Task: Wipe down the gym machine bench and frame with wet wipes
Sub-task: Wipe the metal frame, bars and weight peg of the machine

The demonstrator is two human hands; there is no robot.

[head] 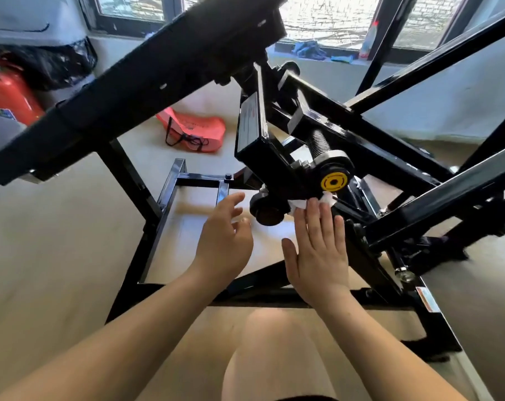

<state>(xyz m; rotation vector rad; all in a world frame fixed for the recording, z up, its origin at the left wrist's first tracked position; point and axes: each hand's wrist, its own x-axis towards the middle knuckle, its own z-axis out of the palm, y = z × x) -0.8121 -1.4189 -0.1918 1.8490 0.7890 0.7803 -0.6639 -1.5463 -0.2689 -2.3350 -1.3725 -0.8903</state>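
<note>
A black steel gym machine frame (pixel 384 146) fills the view, with its padded black bench (pixel 147 82) slanting across the upper left. A yellow round cap (pixel 334 182) marks a pivot joint at the centre. My right hand (pixel 317 250) lies flat with fingers stretched, pressing a white wet wipe (pixel 300 203) against the frame just below the yellow cap. My left hand (pixel 223 238) hovers beside it, fingers loosely spread, holding nothing, close to a black roller (pixel 267 211). Most of the wipe is hidden under my fingers.
A red-orange bag (pixel 193 130) lies on the pale floor beyond the frame. A red fire extinguisher (pixel 9 95) stands at the far left. Base rails (pixel 170 206) form a rectangle on the floor. My bare knee (pixel 277 354) is below. Windows with bottles on the sill run along the back.
</note>
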